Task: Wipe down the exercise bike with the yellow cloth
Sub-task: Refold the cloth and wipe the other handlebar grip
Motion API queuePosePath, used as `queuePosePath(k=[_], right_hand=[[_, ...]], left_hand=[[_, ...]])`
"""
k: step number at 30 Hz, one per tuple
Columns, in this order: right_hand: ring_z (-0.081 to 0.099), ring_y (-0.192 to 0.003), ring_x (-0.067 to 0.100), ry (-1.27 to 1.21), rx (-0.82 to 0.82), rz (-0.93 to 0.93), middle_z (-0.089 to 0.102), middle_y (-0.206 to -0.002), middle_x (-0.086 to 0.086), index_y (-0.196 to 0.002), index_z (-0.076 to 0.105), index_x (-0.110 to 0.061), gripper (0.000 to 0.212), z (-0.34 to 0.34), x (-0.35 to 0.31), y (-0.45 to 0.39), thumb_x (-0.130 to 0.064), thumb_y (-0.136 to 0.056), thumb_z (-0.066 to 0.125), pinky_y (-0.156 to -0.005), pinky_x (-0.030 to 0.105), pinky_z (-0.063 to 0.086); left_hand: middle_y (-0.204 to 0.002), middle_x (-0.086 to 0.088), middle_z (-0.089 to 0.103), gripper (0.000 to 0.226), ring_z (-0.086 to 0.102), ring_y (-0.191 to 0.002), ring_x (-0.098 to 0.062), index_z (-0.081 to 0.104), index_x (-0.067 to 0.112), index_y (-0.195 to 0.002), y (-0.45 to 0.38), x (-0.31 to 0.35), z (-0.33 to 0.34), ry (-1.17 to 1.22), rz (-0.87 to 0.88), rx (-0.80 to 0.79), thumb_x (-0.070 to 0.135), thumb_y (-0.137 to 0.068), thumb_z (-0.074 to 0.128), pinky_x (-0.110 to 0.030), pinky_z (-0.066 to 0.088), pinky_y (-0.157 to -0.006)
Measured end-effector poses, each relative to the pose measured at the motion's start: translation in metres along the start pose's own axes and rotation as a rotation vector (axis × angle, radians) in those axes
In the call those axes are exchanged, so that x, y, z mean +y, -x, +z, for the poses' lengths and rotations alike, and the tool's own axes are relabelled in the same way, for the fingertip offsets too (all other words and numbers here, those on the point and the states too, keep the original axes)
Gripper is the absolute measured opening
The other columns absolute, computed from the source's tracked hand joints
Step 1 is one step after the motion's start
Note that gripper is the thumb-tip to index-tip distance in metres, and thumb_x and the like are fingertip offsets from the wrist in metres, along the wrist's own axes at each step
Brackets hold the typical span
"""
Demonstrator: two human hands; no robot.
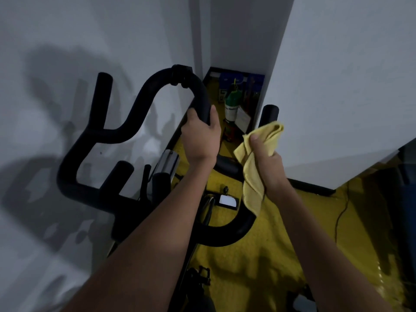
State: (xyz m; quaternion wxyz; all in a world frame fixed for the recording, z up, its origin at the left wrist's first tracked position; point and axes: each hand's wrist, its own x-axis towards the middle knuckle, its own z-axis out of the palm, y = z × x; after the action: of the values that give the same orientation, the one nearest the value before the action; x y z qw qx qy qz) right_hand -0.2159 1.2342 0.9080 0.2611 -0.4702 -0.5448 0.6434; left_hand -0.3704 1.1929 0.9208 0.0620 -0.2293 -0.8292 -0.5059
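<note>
The exercise bike's black handlebar (pixel 144 95) loops across the middle of the view, with a small display (pixel 227 201) lower down on the stem. My left hand (pixel 200 136) is wrapped around the right side of the centre loop. My right hand (pixel 267 161) grips the bunched yellow cloth (pixel 252 176) just below the right bar end (pixel 270 113); part of the cloth hangs down past the wrist. The cloth hides the bar under it, so I cannot tell whether it touches.
A white wall (pixel 67 64) stands close on the left and a white pillar (pixel 337 86) on the right. In the niche between them sit a green cylinder (pixel 233 104) and blue boxes (pixel 243 81). The floor (pixel 281 239) is yellow, with a black cable (pixel 340 217) on it.
</note>
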Motion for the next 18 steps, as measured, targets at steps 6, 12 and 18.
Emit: queuePosePath(k=[6, 12, 18], right_hand=[[0.074, -0.081, 0.019, -0.067, -0.011, 0.106, 0.077, -0.088, 0.003, -0.103, 0.069, -0.022, 0.051, 0.001, 0.048, 0.059, -0.068, -0.091, 0.051, -0.073, 0.035, 0.061], [0.073, -0.084, 0.021, 0.057, 0.115, -0.049, 0.074, -0.086, 0.001, -0.103, 0.065, -0.018, 0.048, 0.01, 0.06, 0.061, -0.063, -0.095, 0.049, -0.075, 0.038, 0.06], [0.064, -0.079, 0.015, 0.338, 0.277, -0.28, 0.064, -0.089, -0.005, -0.11, 0.053, -0.019, 0.043, 0.02, 0.009, -0.012, -0.06, -0.097, 0.05, -0.062, 0.028, 0.046]], left_hand=[[-0.065, -0.002, 0.057, 0.043, 0.056, -0.049, -0.012, 0.051, 0.01, -0.087, 0.003, 0.004, -0.005, 0.005, 0.002, -0.011, 0.051, -0.097, 0.05, -0.022, 0.038, -0.038], [-0.066, -0.002, 0.058, 0.041, 0.055, -0.05, -0.009, 0.052, 0.01, -0.088, 0.002, 0.001, -0.006, 0.004, -0.007, -0.011, 0.05, -0.098, 0.05, -0.018, 0.032, -0.039], [-0.065, 0.0, 0.058, 0.041, 0.055, -0.049, -0.011, 0.052, 0.011, -0.091, -0.005, 0.001, -0.004, -0.002, -0.027, -0.008, 0.051, -0.098, 0.049, -0.02, 0.034, -0.038]])
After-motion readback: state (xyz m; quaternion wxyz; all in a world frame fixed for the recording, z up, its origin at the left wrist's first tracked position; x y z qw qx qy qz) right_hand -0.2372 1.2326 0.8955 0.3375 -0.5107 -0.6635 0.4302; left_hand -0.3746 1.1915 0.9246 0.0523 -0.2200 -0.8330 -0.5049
